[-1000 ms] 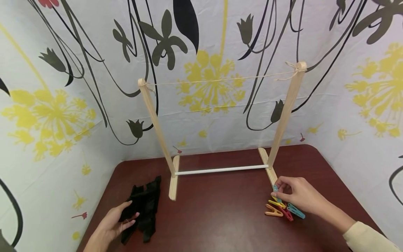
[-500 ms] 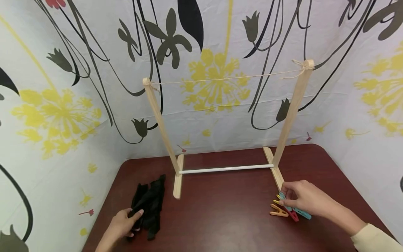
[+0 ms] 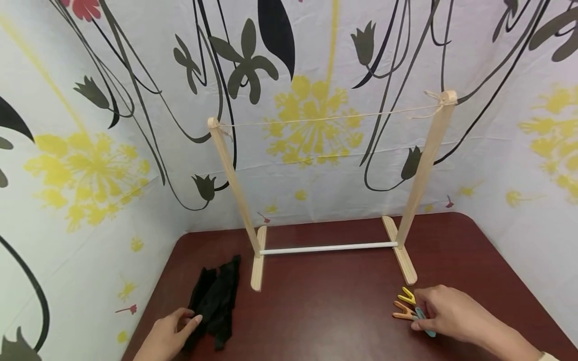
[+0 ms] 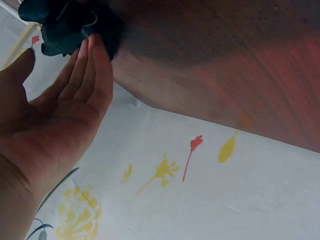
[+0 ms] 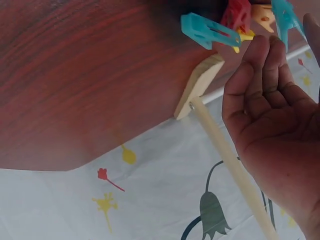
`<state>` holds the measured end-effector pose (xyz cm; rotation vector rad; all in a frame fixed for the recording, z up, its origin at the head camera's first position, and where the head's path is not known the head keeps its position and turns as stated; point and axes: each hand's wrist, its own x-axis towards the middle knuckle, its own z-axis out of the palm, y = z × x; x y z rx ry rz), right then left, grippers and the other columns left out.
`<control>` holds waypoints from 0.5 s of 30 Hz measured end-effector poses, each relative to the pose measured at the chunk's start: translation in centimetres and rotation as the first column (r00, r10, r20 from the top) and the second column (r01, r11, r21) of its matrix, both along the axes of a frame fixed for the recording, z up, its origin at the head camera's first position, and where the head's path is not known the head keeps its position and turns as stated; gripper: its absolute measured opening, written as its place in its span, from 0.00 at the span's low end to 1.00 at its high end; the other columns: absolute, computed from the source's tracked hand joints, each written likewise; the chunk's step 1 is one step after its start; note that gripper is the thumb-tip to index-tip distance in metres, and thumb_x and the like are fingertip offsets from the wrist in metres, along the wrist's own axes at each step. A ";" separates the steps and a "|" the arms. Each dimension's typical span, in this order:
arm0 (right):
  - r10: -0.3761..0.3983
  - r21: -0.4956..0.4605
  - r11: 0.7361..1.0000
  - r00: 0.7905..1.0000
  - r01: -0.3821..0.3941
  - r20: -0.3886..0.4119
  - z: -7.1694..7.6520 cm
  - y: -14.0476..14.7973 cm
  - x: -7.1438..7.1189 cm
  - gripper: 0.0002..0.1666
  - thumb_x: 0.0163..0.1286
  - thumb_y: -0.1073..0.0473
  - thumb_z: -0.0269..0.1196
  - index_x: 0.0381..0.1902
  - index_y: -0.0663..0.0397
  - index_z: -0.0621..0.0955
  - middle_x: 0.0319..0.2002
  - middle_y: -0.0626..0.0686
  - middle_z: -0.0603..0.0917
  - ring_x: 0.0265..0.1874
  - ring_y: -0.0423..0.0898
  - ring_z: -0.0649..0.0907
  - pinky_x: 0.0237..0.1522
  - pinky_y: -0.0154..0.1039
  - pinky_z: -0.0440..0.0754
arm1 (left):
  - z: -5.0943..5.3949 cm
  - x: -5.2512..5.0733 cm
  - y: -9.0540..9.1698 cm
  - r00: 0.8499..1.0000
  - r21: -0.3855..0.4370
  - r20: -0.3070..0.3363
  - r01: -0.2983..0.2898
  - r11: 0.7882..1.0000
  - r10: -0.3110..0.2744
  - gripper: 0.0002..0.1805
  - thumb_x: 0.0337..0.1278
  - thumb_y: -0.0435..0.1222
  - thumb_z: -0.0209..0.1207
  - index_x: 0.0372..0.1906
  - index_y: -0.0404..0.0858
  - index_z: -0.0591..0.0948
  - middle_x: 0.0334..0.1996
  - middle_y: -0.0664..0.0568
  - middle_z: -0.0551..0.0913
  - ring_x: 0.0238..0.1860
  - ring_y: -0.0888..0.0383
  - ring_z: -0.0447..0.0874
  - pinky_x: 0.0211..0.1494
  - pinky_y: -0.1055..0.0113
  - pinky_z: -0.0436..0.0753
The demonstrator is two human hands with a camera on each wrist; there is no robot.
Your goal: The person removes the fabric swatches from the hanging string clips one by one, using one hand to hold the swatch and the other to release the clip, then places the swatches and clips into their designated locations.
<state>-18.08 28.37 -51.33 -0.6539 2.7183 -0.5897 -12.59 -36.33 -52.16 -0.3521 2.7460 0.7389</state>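
Observation:
At the left of the table, my left hand (image 3: 169, 335) rests its fingertips on the near left side of a crumpled black cloth (image 3: 219, 306). In the left wrist view, its fingers lie straight against the dark cloth (image 4: 65, 32), and the thumb stands apart from them. My right hand (image 3: 456, 313) pinches a light blue clothespin (image 3: 426, 323) between thumb and fingers, low over the table at right. Beside it lie a yellow clothespin (image 3: 407, 296) and an orange clothespin (image 3: 403, 311). A red clothespin (image 5: 236, 15) and another blue clothespin (image 5: 210, 31) show only in the right wrist view.
A wooden stand with two posts (image 3: 426, 165) joined by a white rod (image 3: 329, 248) stands at the back of the dark red table (image 3: 311, 301). A thin string (image 3: 325, 119) runs between the post tops. Patterned fabric (image 3: 316, 195) surrounds the table behind and at both sides.
My right hand has moved toward the near side, and the light blue clothespin went with it. The left hand shifted slightly down along the cloth, which now lies flatter. The head view has shifted a little.

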 end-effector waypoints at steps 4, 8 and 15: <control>-0.001 0.034 0.999 0.998 0.003 -0.055 -0.7 -0.4 0.4 0.25 0.57 0.29 0.76 0.27 0.32 0.75 0.17 0.33 0.71 0.17 0.30 0.68 0.21 0.32 0.66 | 0.3 0.5 0.1 0.990 -0.025 -0.139 -0.023 0.999 0.019 0.59 0.63 0.70 0.61 0.82 0.33 0.58 0.60 0.38 0.84 0.56 0.40 0.86 0.50 0.44 0.86; -0.003 0.077 0.997 0.991 0.014 -0.136 -1.6 -0.5 1.0 0.27 0.54 0.28 0.77 0.26 0.31 0.72 0.18 0.33 0.68 0.17 0.30 0.65 0.21 0.32 0.63 | 0.6 1.2 1.0 0.959 -0.095 -0.282 0.008 0.995 -0.035 0.62 0.62 0.70 0.63 0.85 0.37 0.51 0.72 0.32 0.73 0.67 0.30 0.77 0.57 0.35 0.83; 0.023 0.103 0.995 0.964 0.005 -0.263 -2.9 -0.6 1.7 0.29 0.53 0.29 0.78 0.26 0.31 0.69 0.20 0.30 0.65 0.18 0.28 0.63 0.23 0.31 0.60 | 0.3 1.3 2.5 0.849 -0.265 -0.500 0.041 0.963 -0.174 0.59 0.56 0.66 0.70 0.82 0.37 0.61 0.74 0.33 0.71 0.67 0.30 0.77 0.56 0.31 0.82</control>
